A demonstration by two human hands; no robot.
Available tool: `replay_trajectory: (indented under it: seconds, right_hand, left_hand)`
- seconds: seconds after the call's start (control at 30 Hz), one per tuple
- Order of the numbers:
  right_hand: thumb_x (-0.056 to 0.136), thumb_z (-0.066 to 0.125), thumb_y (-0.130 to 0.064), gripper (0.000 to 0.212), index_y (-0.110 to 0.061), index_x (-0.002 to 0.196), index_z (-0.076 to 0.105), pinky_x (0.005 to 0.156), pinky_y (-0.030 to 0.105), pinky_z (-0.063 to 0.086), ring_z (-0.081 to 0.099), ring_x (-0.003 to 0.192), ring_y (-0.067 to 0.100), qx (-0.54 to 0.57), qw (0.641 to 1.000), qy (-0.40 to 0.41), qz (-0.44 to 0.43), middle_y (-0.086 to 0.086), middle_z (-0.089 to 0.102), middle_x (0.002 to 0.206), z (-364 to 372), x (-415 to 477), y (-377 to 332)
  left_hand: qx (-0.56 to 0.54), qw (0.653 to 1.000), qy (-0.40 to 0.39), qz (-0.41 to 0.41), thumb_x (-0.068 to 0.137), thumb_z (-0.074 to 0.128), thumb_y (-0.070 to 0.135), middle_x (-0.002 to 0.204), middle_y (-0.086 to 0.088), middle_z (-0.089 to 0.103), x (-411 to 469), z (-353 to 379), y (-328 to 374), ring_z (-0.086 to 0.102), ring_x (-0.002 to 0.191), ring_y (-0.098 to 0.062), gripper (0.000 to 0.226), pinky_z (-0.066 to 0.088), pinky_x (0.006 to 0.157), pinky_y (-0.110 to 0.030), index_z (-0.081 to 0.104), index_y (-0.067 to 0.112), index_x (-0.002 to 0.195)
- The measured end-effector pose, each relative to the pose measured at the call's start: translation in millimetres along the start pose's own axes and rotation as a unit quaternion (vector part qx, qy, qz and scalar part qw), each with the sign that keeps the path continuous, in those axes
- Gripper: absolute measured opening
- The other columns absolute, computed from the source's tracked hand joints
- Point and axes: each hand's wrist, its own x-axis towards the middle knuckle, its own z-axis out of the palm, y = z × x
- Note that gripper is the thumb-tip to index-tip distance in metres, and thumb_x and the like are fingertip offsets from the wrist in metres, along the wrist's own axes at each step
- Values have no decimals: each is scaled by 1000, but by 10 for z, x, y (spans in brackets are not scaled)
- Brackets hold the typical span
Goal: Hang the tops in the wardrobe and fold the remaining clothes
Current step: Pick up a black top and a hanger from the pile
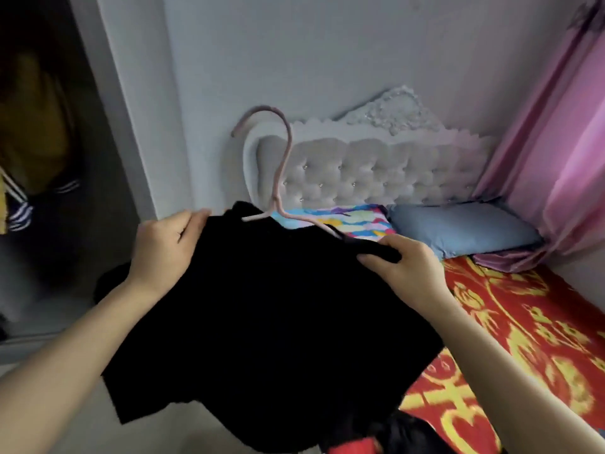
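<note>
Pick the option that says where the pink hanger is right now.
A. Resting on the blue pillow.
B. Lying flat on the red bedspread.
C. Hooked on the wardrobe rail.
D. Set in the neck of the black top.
D: the hook of the hanger rises out of the neck of the black top, which the left hand and the right hand hold up by its shoulders.

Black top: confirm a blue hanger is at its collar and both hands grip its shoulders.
Wrong colour: the head view shows the hanger is pink, not blue. It is at the collar of the black top, with the left hand and right hand gripping its shoulders.
</note>
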Motion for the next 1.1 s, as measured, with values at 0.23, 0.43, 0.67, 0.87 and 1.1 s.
replay_trajectory:
  seconds: [0.23, 0.43, 0.67, 0.87, 1.1]
  right_hand:
    - [74, 71, -38, 30, -19, 61, 53, 63, 34, 40, 51, 63, 14, 38, 992, -113, -43, -7, 52, 58, 675, 394, -709]
    - [84, 63, -32, 26, -37, 59, 58, 59, 9, 37, 50, 55, -6, 22, 954, -230, -191, -17, 53, 53, 1471, 669, -1795]
    - [83, 68, -34, 16, -24, 82, 55, 64, 12, 38, 51, 72, 5, 21, 893, -369, -256, -13, 52, 73, 2506, 1073, -2997]
    - [95, 50, -10, 17, -15, 82, 60, 55, 16, 40, 49, 56, 7, 179, 762, -579, -227, -5, 53, 61, 3144, 1227, -3858]
    - [81, 55, -27, 21, -8, 73, 63, 34, 11, 23, 28, 36, 3, 310, 701, -636, -93, -7, 34, 44, 3815, 1842, -4391]
  left_hand:
    - [-21, 990, 39, -131, 90, 53, 21, 37, 3, 25, -202, -792, -847, 27, 40, -6, 50, 17, 41, -25, 29, 15, 46]
    - [39, 990, 74, -111, 85, 50, 31, 45, 10, 19, -169, -1615, -1565, 27, 40, -2, 45, 21, 42, -23, 24, 15, 53]
    - [85, 978, 96, -162, 87, 57, 29, 45, 10, 17, -27, -2529, -2448, 23, 39, -7, 54, 15, 41, -22, 18, 22, 49]
    - [132, 972, 101, -167, 84, 66, 7, 46, 9, 16, 20, -2812, -2933, 24, 44, -8, 57, 15, 44, -23, 19, 8, 52]
    - [203, 961, 36, -186, 89, 55, 42, 45, 0, 24, 216, -3401, -3732, 31, 45, -6, 45, 24, 46, -23, 36, 18, 56]
